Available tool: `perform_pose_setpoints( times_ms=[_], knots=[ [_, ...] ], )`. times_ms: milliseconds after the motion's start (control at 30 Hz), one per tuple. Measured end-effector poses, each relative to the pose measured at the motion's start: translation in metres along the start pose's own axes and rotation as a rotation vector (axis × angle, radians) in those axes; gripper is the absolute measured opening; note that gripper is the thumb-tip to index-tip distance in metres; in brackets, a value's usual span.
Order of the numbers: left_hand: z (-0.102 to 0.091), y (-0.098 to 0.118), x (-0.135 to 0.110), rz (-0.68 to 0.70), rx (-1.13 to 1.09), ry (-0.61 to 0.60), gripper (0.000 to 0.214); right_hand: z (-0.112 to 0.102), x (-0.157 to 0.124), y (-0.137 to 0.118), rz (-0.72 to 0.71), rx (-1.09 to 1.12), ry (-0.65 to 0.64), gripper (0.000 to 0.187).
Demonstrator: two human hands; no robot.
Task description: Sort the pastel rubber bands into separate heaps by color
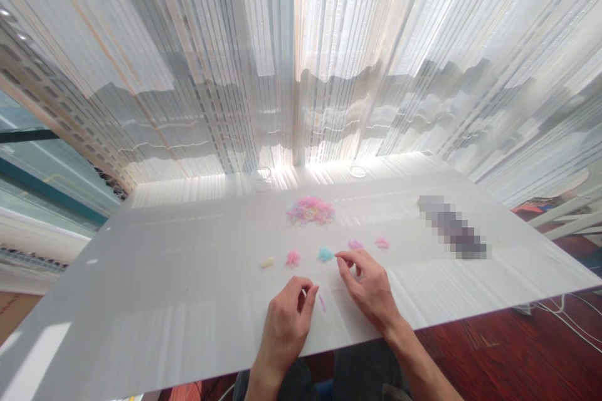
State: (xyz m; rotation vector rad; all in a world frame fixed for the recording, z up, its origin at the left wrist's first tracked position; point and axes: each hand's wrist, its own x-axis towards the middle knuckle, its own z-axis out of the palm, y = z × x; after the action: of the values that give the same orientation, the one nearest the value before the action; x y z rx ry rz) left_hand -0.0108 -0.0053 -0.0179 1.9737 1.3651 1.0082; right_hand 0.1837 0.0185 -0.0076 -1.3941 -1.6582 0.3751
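My left hand (289, 319) is near the table's front edge, thumb and forefinger pinched together; what sits between them, if anything, is too small to make out. Just right of its fingertips a thin purple strip (322, 302) lies on the white table. My right hand (369, 282) has thumb and forefinger closed at the right edge of a small light-blue pile (325, 254); any piece in the pinch cannot be made out. In the same row are a pale yellow pile (267, 262), a pink pile (292, 257), a purple pile (355, 244) and another pink pile (382, 242).
Behind the row lies a larger heap of mixed pastel strips (311, 210). Two clear round items, a left one (264, 174) and a right one (358, 171), stand by the striped curtain (282, 75). A blurred dark object (453, 227) rests at right on the white table (188, 301).
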Motion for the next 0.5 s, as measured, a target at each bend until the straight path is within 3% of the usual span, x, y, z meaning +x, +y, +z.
perform_pose_setpoints(
  times_ms=[233, 500],
  knots=[
    [-0.002, 0.001, 0.003, 0.046, 0.021, 0.016, 0.019, -0.018, -0.025, -0.003, -0.151, 0.046, -0.214, 0.012],
    [-0.002, 0.001, 0.002, 0.052, 0.023, 0.005, 0.018, -0.012, -0.029, 0.001, -0.155, -0.013, -0.224, 0.021]
  ],
)
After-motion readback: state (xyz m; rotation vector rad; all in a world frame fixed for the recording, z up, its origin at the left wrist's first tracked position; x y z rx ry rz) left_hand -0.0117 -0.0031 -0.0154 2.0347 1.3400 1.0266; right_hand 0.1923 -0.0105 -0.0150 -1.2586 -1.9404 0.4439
